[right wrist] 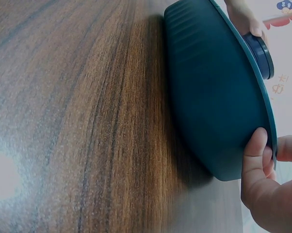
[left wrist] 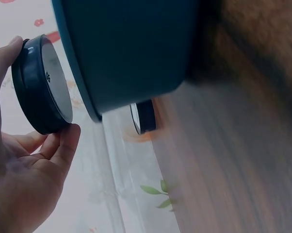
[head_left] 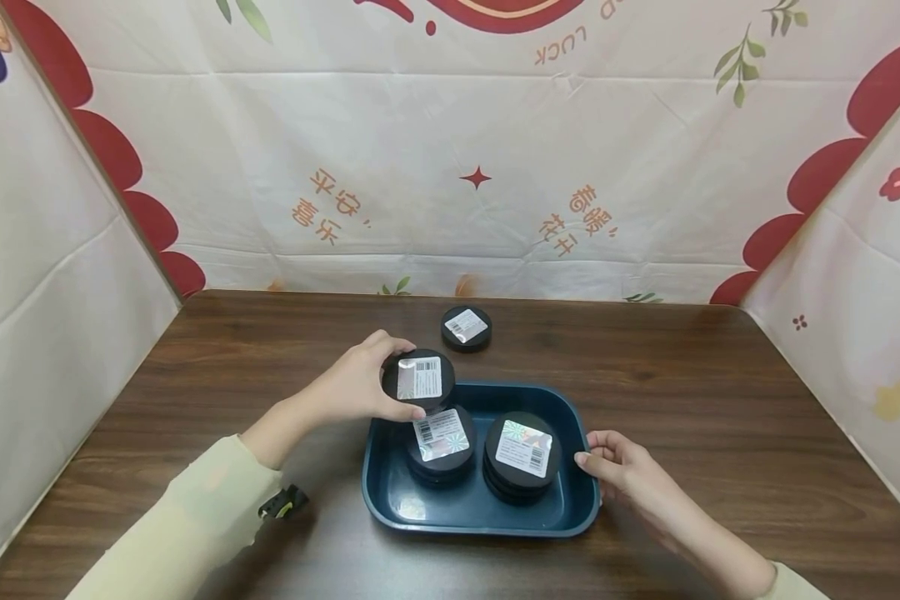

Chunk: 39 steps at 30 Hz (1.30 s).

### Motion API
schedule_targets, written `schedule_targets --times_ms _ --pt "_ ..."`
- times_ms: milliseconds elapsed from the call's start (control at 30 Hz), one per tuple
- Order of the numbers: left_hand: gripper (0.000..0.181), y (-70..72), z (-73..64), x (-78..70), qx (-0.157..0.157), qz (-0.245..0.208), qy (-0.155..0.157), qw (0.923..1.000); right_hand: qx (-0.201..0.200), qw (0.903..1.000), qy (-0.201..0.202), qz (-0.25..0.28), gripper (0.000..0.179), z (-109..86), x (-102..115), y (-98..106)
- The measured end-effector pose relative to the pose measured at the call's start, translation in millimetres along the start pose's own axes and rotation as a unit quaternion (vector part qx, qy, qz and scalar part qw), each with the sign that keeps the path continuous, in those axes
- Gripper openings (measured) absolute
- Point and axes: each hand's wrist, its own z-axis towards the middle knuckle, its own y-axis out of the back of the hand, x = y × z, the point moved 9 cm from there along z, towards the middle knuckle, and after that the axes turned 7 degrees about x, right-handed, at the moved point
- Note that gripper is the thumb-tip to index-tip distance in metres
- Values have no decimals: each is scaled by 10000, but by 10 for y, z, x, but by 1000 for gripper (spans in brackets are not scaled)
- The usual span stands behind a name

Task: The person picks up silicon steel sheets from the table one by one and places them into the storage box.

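My left hand (head_left: 363, 379) grips a round, flat black tin (head_left: 420, 377) by its sides, thumb and fingers on opposite edges. This tin has a white label with a barcode facing up. In the left wrist view its other face is pale with a small dark mark. It is over the back left of a dark teal tray (head_left: 487, 528). Inside the tray are two stacks of similar black tins, a left stack (head_left: 441, 437) and a right stack (head_left: 523, 450). My right hand (head_left: 630, 479) pinches the tray's right rim between thumb and fingers.
Another labelled black tin (head_left: 467, 328) stands on the wooden table (head_left: 682, 375) behind the tray. Printed white cloth (head_left: 390, 125) walls in the back and both sides of the table. A dark strap-like piece (head_left: 283, 502) is at my left sleeve.
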Motion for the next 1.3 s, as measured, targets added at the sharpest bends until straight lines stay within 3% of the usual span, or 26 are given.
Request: schedule_targets --times_ms 767,1300 --pt "82 -360 -130 -204 575 94 -400 9975 53 10000 41 31 46 -5 -15 -19" --pt "84 -436 -154 -252 727 372 -428 9957 -21 10000 30 26 45 6 9 -7"
